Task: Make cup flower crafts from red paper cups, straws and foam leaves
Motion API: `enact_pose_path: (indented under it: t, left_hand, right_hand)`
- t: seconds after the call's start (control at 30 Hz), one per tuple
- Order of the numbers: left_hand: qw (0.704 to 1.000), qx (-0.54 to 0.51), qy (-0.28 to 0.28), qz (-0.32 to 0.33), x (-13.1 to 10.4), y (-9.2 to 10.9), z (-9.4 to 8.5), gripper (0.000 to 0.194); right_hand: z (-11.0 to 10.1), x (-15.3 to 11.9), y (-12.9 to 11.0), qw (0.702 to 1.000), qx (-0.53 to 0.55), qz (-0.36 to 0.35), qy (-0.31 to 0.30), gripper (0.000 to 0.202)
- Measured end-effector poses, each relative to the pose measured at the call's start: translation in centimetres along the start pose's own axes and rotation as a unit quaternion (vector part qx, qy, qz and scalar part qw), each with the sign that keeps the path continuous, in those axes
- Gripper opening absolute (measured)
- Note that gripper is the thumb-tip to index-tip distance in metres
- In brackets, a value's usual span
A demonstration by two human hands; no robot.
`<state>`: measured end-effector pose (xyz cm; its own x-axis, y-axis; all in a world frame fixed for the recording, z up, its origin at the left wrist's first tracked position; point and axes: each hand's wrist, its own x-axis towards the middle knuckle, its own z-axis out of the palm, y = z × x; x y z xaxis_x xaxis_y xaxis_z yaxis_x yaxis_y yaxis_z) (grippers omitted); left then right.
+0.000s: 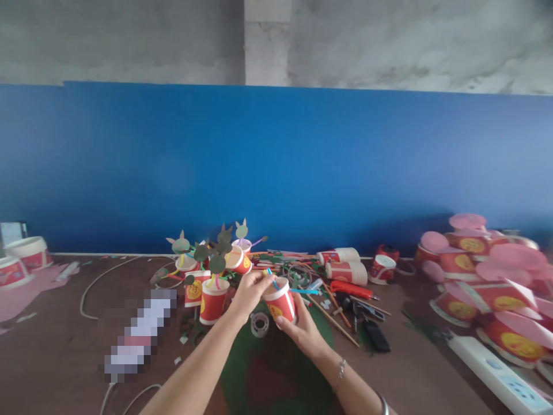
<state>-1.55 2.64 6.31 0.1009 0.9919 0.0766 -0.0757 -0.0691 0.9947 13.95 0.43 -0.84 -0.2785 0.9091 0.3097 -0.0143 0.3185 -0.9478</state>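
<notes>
A red-and-white paper cup (281,304) with a yellow emblem is tilted in front of me, held by my right hand (305,331), its fingers wrapped round the side. At the cup's rim my left hand (252,295) is closed in a pinch on a thin blue strip (275,282) that reaches into the cup. A second light-blue strip (305,291) sticks out to the right of the rim. Behind my left hand stand several similar cups (214,301) with green animal-head cutouts on strips. A tape roll (260,324) lies below the cup.
A blurred cluster of red cups with pink paper discs (514,259) fills the right. Stacked cups (346,272), a red utility knife (352,289), scissors (367,309), a black object (375,336) and sticks lie right of centre. Power strips (496,369) flank both sides; a blue partition (276,167) stands behind.
</notes>
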Motion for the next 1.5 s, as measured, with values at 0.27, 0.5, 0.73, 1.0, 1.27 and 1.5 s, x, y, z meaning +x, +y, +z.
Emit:
enact_pose_path:
  t: [0.27,0.5,0.73,1.0,1.27,1.5]
  left_hand:
    - [0.996,-0.065,0.052,0.019,-0.1,1.2,-0.5,0.028]
    - [0.998,0.046,-0.002,0.048,0.3,-0.4,-0.7,0.031]
    - [0.98,0.16,0.019,0.119,0.3,-1.7,-0.3,0.024]
    - [0.989,0.112,-0.024,0.098,0.1,-1.4,-0.2,0.026]
    - [0.97,0.163,0.043,0.173,-0.6,-0.7,0.1,0.024]
    - [0.981,0.084,0.103,0.143,-0.2,-1.4,0.0,0.049]
  right_hand:
    - [-1.0,0.0,-0.8,0.988,-0.133,-0.039,0.068,0.03]
    - [-2.6,1.0,1.8,0.917,-0.214,-0.06,0.331,0.028]
    - [-2.6,0.1,0.2,0.923,-0.202,-0.136,0.299,0.029]
    - [-1.3,-0.2,-1.7,0.849,-0.473,-0.186,0.146,0.052]
    - [-1.0,-0.3,-1.8,0.859,-0.46,-0.171,0.146,0.02]
    - [-1.9,0.3,-0.4,0.883,-0.383,-0.106,0.25,0.018]
